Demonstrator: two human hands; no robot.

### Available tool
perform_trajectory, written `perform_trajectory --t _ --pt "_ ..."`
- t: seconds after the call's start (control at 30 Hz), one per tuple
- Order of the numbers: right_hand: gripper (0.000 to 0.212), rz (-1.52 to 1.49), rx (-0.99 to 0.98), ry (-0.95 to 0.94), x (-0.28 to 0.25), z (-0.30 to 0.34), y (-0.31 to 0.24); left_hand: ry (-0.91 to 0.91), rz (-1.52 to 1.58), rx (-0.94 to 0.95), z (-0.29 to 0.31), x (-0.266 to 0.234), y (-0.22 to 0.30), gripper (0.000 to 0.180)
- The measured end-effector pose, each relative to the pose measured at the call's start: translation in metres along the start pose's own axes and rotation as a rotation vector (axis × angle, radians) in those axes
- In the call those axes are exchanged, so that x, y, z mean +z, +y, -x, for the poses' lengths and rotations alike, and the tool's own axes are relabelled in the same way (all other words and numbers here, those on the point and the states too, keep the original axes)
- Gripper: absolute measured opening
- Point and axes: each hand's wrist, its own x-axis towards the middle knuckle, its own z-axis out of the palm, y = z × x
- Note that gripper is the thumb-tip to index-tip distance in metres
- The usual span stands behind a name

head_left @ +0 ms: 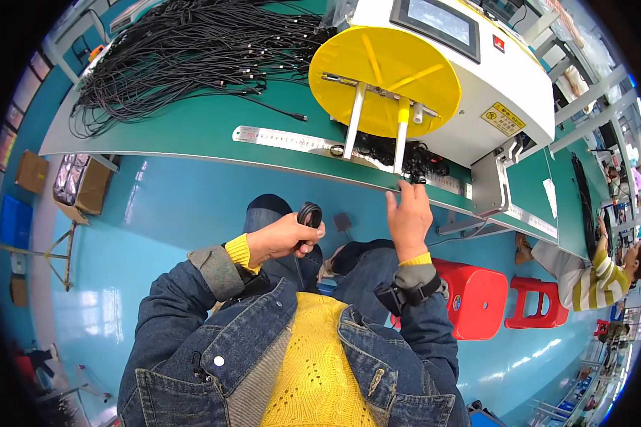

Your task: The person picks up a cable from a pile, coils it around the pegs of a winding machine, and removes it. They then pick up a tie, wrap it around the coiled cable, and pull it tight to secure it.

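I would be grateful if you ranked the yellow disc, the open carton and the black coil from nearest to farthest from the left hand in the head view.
1. Black coil: held in the left hand.
2. Yellow disc: ahead, toward the right.
3. Open carton: far left.

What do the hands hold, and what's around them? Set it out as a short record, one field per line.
Left hand: closed around a coiled black cable
Right hand: open, fingertips at the table's near edge, by a small black bunch; contact unclear
Machine: white, with a screen and a yellow disc bearing posts
Table: green top
Ruler: metal, lying along the near edge
Cable heap: black, far left on the table
Stools: red, to the right
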Motion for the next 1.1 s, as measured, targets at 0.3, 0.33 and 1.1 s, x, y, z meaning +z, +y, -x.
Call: perform_trajectory --t 0.3,0.33,1.1 --pt "0.01 -0.71 0.432 -0.119 0.006 0.002 0.012 -0.061 0.087 0.151 -0.019 0.023 0.014 0.01" --pt "0.01 -0.718 0.426 -0.122 0.005 0.003 0.006 -0.065 0.124 0.204 -0.021 0.024 0.017 0.011" --pt "0.018 -0.735 0.051 -0.247 -0.001 0.003 -0.064 0.258 0.163 0.564 -0.035 0.031 0.03 0.015"
